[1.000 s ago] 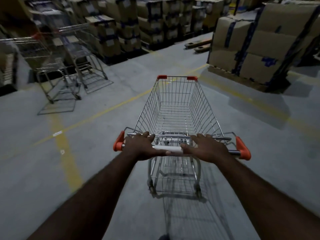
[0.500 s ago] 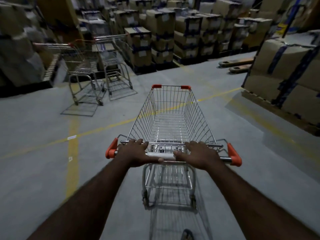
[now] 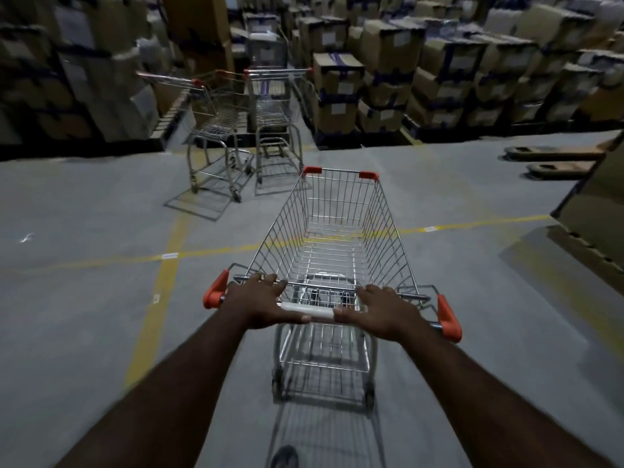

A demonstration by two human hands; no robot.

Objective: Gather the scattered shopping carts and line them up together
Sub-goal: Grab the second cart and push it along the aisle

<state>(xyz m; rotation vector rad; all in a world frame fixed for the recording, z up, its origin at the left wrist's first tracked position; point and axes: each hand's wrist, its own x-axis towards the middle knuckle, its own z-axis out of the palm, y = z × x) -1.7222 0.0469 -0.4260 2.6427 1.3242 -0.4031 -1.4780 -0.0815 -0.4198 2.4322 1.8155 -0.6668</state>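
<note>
- Head view, item one: wire shopping cart (image 3: 388, 238) (basket empty, orange corner caps at its front), standing on the grey concrete floor (image 3: 84, 315) directly ahead of the person, nose pointing toward the stacked cartons.
- Handle bar (image 3: 305, 309): chrome tube with a white centre sleeve and orange end caps, nearest the camera.
- Left hand (image 3: 260, 305): wrapped over the handle bar just inside the left orange cap, fingers curled across the top, thumb lying along the white sleeve.
- Right hand (image 3: 381, 314): grips the same bar to the right of the white sleeve, fingers curled over the top, thumb tip touching the sleeve end.
- Two parked carts, ahead and to the left, side by side and close together: left parked cart (image 3: 216, 130) angled slightly, right parked cart (image 3: 273, 109) squarer to the camera; both stand well apart from the held cart, against the pallets.
- Cardboard boxes (image 3: 388, 62): stacked in rows on pallets across the whole background (labels blurred).
- Yellow floor lines (image 3: 169, 265): one lengthwise, one crosswise passing under the held cart's basket.
- Pallet jack forks (image 3: 557, 160): low on the floor, far right.
- Large carton (image 3: 594, 204): right edge, partly cut off.
- Shoe tip (image 3: 285, 457): bottom edge, behind the cart.
</note>
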